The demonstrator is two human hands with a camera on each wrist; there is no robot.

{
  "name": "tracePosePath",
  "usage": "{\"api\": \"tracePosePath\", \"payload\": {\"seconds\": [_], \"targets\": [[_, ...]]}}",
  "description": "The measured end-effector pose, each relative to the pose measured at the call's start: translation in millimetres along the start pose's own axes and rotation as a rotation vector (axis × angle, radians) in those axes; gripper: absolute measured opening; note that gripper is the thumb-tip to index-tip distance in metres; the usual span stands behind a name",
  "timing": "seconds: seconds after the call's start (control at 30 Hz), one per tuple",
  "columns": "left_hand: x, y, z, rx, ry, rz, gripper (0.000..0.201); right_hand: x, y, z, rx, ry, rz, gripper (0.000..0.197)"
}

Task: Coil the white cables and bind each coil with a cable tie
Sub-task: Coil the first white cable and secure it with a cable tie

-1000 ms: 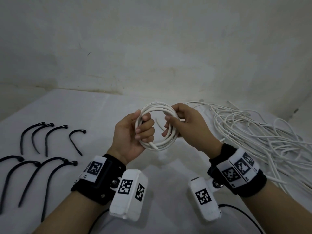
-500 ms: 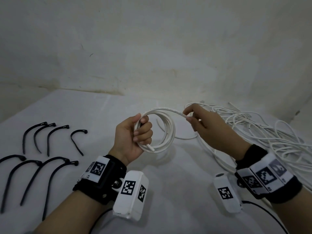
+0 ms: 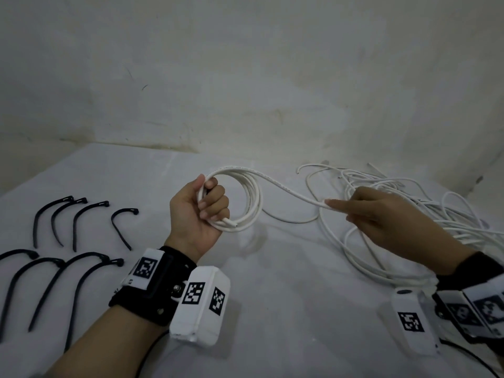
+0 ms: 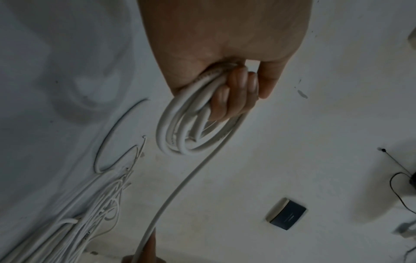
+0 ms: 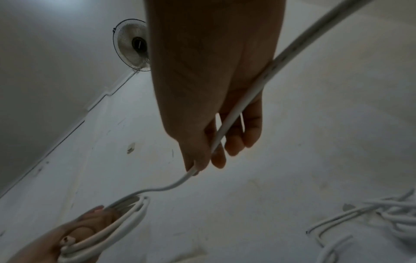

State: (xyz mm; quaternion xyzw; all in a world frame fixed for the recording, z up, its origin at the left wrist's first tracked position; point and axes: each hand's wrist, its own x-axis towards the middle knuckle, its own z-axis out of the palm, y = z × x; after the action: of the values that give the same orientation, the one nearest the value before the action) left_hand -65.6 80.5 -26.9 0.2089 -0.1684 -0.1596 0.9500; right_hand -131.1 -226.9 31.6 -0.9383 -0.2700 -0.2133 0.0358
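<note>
Several loops of white cable sit in the coil (image 3: 240, 199), gripped by the left hand (image 3: 200, 214) with fingers curled through it and the cut end sticking out at the bottom; the coil is held up off the table (image 3: 272, 282), front and centre. Change in the last second: the right hand (image 3: 373, 214) was on the coil beside the left and has moved out to the right, and it now pinches the free run of cable (image 3: 294, 193) between thumb and index tip near the loose cable pile (image 3: 436, 222). The right wrist view confirms it: cable runs under the palm and exits at the pinch, other fingers loosely bent. So a fresh length is being paid out, not tied off. My read: mid-coiling, next wrap pending, coil not ready for binding. The tail on the table looks short from the head view, though I can't tell exactly where it ends among the other strands. Eight or so black cable ties (image 3: 81, 222) lie on the left, all unused and well apart from both hands. Risk: the run drags neighbouring strands from the pile, or the loops slip open in the left grip while the right swings back.
</note>
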Motion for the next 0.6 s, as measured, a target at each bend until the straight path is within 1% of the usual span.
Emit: {"api": "tracePosePath", "payload": {"seconds": [0.1, 0.17, 0.3, 0.43, 0.53, 0.57, 0.6], "targets": [[0, 2, 0, -0.011, 0.008, 0.015, 0.036, -8, -3, 3, -0.128, -0.07, -0.015, 0.079], [0, 0, 0, 0.01, 0.003, 0.002, 0.035, -9, -10, 9, -0.232, -0.064, -0.074, 0.082], [0, -4, 2, 0.091, -0.011, -0.054, 0.035, 2, -38, 13, -0.196, -0.055, -0.27, 0.063], [-1, -6, 5, 0.126, -0.011, -0.073, 0.034, 25, -78, 0, 0.003, -0.087, -0.41, 0.025], [-2, -10, 8, 0.139, -0.029, -0.103, 0.035, 44, -99, -7, 0.19, -0.052, -0.424, 0.009], [-2, -12, 8, 0.144, -0.032, -0.118, 0.035, 50, -102, -8, 0.23, -0.023, -0.415, 0.006], [-2, -13, 9, 0.145, -0.036, -0.136, 0.036, 56, -106, -8, 0.253, 0.008, -0.396, 0.008]]}}
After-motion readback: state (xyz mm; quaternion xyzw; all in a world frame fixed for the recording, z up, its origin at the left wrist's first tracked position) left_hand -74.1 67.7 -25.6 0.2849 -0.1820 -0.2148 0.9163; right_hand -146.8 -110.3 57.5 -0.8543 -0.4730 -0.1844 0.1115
